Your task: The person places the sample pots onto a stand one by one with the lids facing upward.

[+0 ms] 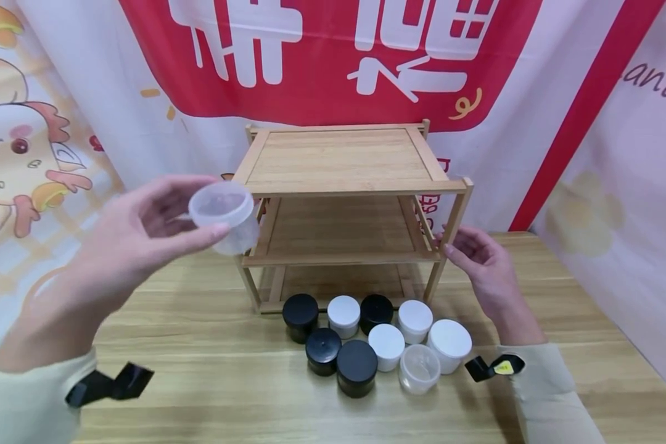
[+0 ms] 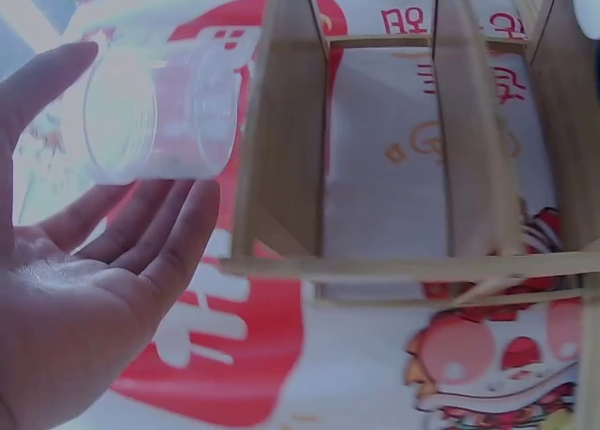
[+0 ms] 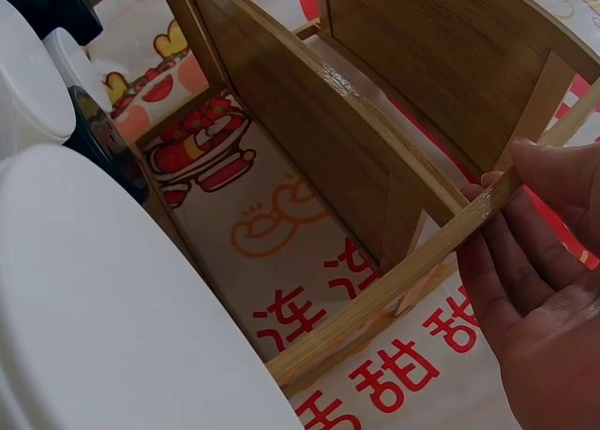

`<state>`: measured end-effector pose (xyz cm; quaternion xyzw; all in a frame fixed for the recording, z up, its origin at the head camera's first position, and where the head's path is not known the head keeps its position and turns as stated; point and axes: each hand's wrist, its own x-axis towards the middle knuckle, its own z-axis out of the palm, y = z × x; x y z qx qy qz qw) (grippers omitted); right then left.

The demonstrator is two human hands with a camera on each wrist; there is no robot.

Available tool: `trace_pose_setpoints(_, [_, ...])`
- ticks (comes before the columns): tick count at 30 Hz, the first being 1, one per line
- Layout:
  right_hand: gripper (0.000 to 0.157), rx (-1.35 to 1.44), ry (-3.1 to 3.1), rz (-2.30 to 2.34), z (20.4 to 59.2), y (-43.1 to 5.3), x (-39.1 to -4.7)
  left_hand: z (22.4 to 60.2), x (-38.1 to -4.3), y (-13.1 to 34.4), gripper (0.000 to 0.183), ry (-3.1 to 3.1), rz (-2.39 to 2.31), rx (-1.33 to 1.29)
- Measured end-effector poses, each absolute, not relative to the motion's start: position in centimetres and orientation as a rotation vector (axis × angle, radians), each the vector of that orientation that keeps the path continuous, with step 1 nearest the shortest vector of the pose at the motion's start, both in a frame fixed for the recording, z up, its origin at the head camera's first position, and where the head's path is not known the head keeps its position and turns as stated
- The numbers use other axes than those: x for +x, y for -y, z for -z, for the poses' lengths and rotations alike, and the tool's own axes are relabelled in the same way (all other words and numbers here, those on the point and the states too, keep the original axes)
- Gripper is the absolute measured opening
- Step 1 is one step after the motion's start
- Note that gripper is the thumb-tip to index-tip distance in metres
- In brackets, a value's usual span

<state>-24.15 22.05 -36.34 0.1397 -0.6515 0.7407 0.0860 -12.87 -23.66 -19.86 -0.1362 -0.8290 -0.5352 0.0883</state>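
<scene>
My left hand (image 1: 127, 237) holds a clear plastic jar (image 1: 224, 216) between thumb and fingers, in the air by the left front corner of a three-tier wooden shelf (image 1: 338, 160). The left wrist view shows the jar (image 2: 164, 111) tipped on its side relative to that camera, the thumb at one side and fingers along the other. On the right, my right hand (image 1: 480, 259) pinches the shelf's right front post around middle-tier height. In the right wrist view the thumb lies on one face of the post (image 3: 412, 266), with the fingers behind it.
In front of the shelf stand several lidded jars, some black (image 1: 357, 364), some white (image 1: 449, 342). A clear jar (image 1: 419, 369) stands among them at the front right. All rest on a wood-grain table (image 1: 211, 382). A printed cloth (image 1: 194, 145) hangs behind.
</scene>
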Motion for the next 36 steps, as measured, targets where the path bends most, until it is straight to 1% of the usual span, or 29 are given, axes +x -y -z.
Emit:
trace_pose_setpoints(3, [0.033, 0.409, 1.960, -2.203, 36.3, -22.1, -24.2, 17.3, -13.7, 22.3, 0.057, 2.580, 1.477, -0.301])
trace_pose_setpoints(6, [0.033, 0.409, 1.968, -2.206, 36.4, -22.2, -24.2, 15.6, -15.1, 21.0, 0.061, 2.617, 1.448, -0.250])
trace_pose_setpoints(14, [0.034, 0.384, 2.003, -2.212, 36.3, -22.0, -24.4, 13.0, -19.2, 17.1, 0.076, 2.639, 1.425, -0.089])
trace_pose_setpoints(16, [0.034, 0.391, 2.005, -2.212, 36.4, -22.0, -24.4, 12.5, -20.0, 15.9, 0.078, 2.648, 1.461, -0.074])
trace_pose_setpoints(21, [0.030, 0.386, 1.995, -2.207, 36.7, -22.1, -24.2, 11.7, -22.0, 12.8, 0.073, 2.688, 1.523, -0.051])
trace_pose_setpoints(25, [0.029, 0.411, 1.964, -2.215, 37.2, -21.8, -24.3, 11.8, -23.4, 11.0, 0.070, 2.707, 1.588, -0.001])
trace_pose_setpoints(30, [0.030, 0.509, 1.885, -2.242, 37.8, -21.7, -24.6, 12.4, -24.6, 9.6, 0.068, 2.720, 1.661, 0.021])
trace_pose_setpoints(36, [0.031, 0.523, 1.828, -2.257, 37.8, -21.7, -24.7, 12.4, -25.3, 8.6, 0.067, 2.728, 1.691, 0.030])
